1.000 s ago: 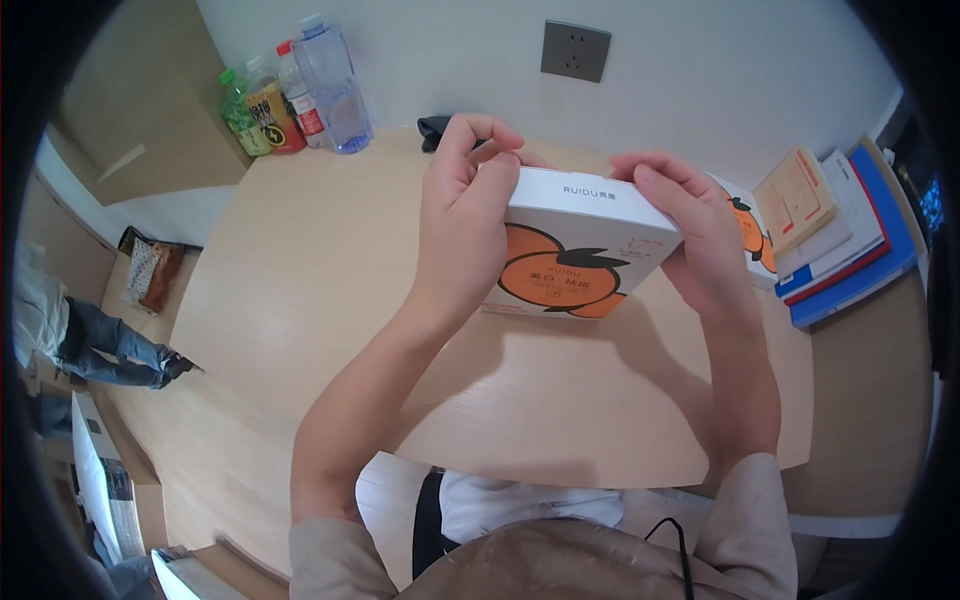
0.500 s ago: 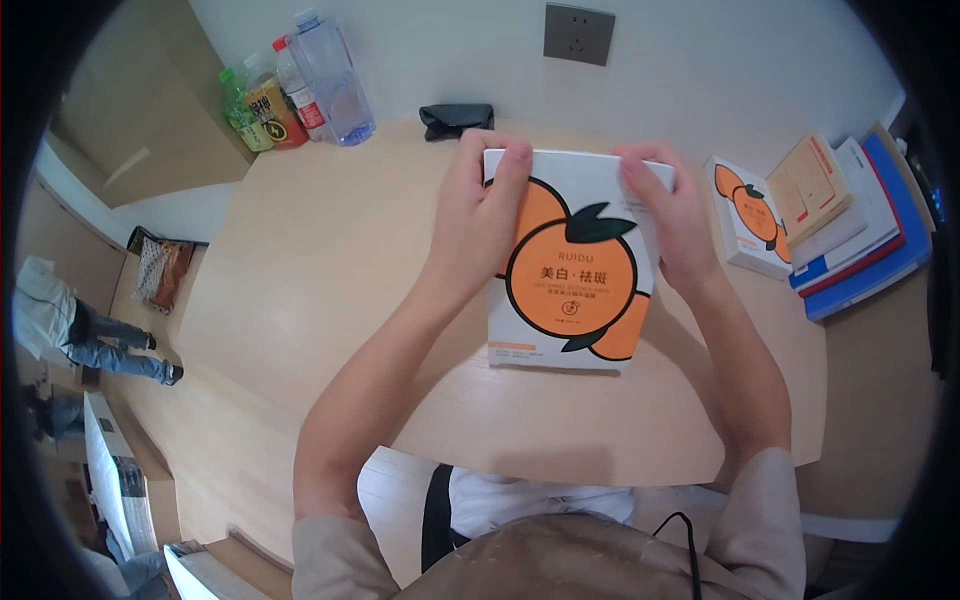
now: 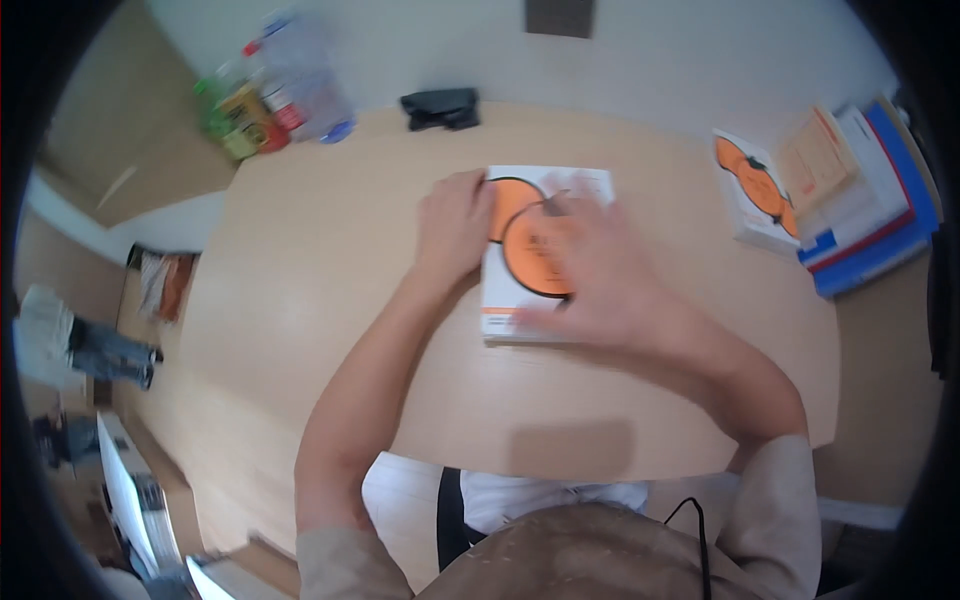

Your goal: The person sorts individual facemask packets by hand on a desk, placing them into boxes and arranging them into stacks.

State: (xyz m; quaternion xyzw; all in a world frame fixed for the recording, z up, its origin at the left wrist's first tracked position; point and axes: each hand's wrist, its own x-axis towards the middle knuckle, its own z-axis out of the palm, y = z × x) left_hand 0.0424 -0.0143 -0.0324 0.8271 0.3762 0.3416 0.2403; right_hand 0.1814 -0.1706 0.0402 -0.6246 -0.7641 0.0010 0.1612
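A flat white cardboard box (image 3: 500, 275) with orange fruit pictures and dark print lies face up on the table, near its middle. Along the box's upper left edge, my left hand (image 3: 455, 225) is closed against the side, its fingertips hidden. My right hand (image 3: 615, 270) reaches across the box's right half, blurred by motion. Its thumb is near the lower edge and its fingers point to the upper part, spread apart. Much of the printed front is covered by this hand, and I cannot tell whether it touches the surface.
A smaller matching box (image 3: 755, 195) stands at the right beside a brown envelope (image 3: 815, 155) and blue folders (image 3: 875, 245). A dark case (image 3: 440, 108) lies at the table's back edge. Several bottles (image 3: 310, 85) stand at the back left. Another person (image 3: 90, 335) is far left.
The box has come down from a raised hold by both hands onto the table. My right hand has left its upper right corner and swung left over the front. The view has shifted slightly.
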